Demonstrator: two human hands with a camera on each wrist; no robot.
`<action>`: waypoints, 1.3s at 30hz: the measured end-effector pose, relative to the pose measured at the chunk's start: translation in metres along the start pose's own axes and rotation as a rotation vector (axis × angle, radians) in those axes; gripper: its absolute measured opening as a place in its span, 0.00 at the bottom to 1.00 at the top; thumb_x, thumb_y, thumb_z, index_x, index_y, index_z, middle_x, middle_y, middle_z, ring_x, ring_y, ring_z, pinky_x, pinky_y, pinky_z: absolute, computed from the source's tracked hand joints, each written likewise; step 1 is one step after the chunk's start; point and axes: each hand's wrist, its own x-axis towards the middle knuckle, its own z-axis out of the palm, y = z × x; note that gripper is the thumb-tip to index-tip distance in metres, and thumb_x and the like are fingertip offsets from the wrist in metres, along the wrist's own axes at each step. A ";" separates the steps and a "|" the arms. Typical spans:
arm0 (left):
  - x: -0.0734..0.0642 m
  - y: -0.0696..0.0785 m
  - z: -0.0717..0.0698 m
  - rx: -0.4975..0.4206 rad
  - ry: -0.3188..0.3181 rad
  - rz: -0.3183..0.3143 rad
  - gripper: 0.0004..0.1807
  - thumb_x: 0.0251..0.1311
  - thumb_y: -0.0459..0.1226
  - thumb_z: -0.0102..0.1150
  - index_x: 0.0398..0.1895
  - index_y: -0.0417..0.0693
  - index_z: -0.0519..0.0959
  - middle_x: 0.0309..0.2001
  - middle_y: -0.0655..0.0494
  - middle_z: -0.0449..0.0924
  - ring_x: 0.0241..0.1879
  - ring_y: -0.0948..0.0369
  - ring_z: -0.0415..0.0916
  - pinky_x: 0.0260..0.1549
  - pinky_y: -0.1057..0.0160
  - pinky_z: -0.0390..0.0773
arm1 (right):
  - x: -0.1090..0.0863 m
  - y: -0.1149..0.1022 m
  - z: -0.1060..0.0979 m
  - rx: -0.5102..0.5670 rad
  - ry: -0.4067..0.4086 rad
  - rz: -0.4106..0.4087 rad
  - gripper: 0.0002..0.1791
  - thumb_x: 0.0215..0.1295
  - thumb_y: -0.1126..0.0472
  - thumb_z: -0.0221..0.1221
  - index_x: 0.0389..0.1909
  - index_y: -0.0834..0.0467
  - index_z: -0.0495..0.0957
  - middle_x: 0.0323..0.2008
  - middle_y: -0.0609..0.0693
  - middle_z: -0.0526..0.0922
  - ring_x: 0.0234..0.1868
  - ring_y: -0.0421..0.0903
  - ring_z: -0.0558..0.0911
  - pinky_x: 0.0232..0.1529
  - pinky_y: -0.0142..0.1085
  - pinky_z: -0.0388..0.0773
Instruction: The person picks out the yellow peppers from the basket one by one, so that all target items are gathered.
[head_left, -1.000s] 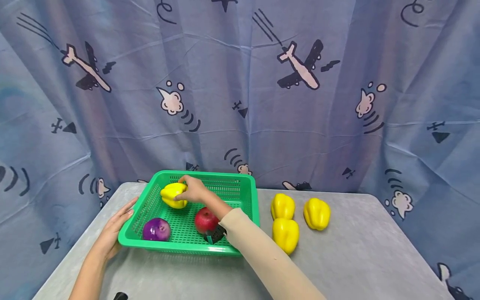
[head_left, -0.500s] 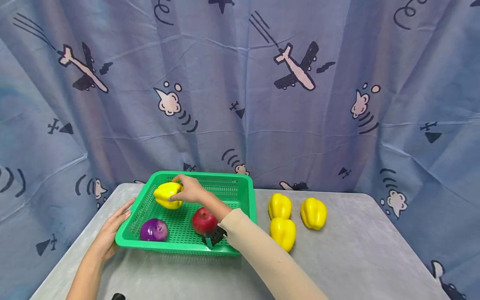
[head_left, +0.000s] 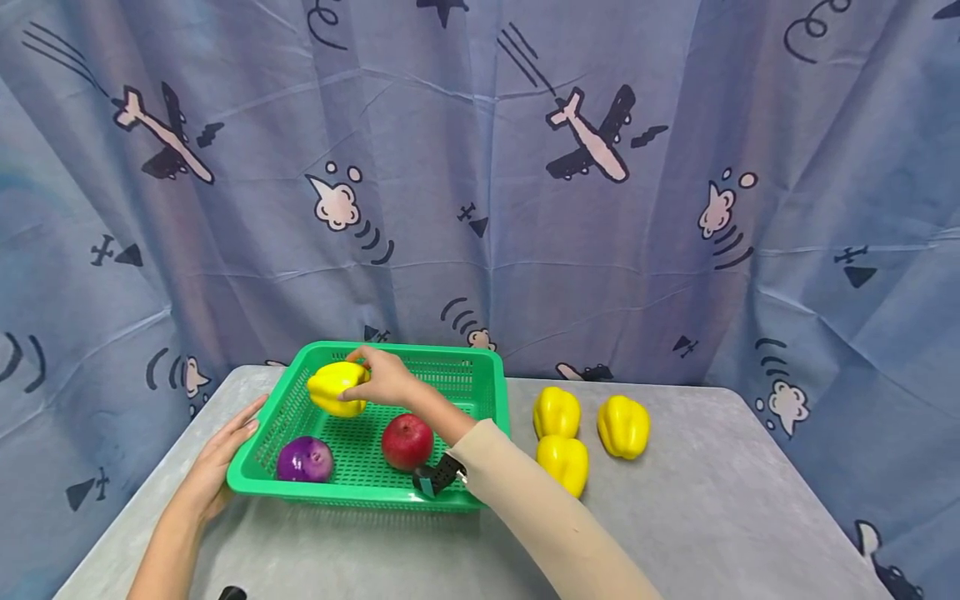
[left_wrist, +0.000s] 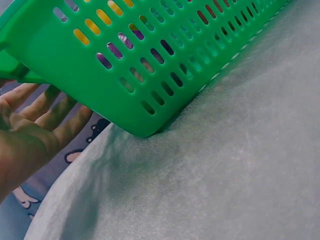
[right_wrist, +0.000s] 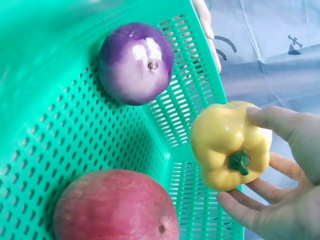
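Note:
My right hand (head_left: 387, 380) grips a yellow bell pepper (head_left: 335, 389) with a green stem, between thumb and fingers, in the back left of the green basket (head_left: 352, 495). In the right wrist view the pepper (right_wrist: 231, 142) looks raised by the basket wall. Fairly straight fingers of my left hand (head_left: 215, 467) touch the basket's left side; the left wrist view shows this hand (left_wrist: 37, 125) from the palm side. Inside the basket, a round purple vegetable (head_left: 305, 460) lies front left, and a round red fruit (head_left: 407, 442) lies right of it.
Three more yellow bell peppers lie right of the basket: a back one (head_left: 557, 412), a front one (head_left: 562, 463) partly behind my sleeve, and a right one (head_left: 624, 427). A patterned blue curtain (head_left: 480, 208) hangs behind the grey table (head_left: 697, 500).
My right hand has shifted the yellow bell pepper slightly left and up within the basket. My left hand stays at the basket's side. The whole view has drifted a little.

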 end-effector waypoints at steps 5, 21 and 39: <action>-0.001 0.001 0.000 0.004 -0.001 0.002 0.30 0.86 0.33 0.30 0.70 0.72 0.78 0.55 0.62 0.87 0.44 0.62 0.89 0.40 0.62 0.90 | -0.006 0.001 -0.003 0.036 -0.008 -0.003 0.33 0.64 0.57 0.75 0.68 0.58 0.74 0.60 0.60 0.82 0.53 0.49 0.81 0.45 0.29 0.81; -0.001 -0.001 -0.002 -0.013 -0.020 0.005 0.30 0.86 0.32 0.29 0.71 0.71 0.77 0.56 0.61 0.87 0.44 0.62 0.89 0.40 0.61 0.90 | -0.034 -0.004 -0.016 0.093 -0.008 -0.053 0.33 0.64 0.59 0.75 0.68 0.57 0.74 0.59 0.60 0.81 0.45 0.45 0.81 0.43 0.28 0.82; -0.001 0.000 0.000 -0.026 -0.019 0.001 0.31 0.86 0.32 0.29 0.71 0.72 0.77 0.54 0.61 0.87 0.42 0.62 0.89 0.38 0.62 0.90 | -0.063 -0.001 -0.023 0.157 -0.019 -0.097 0.33 0.64 0.59 0.74 0.69 0.56 0.75 0.64 0.57 0.79 0.54 0.53 0.82 0.44 0.29 0.82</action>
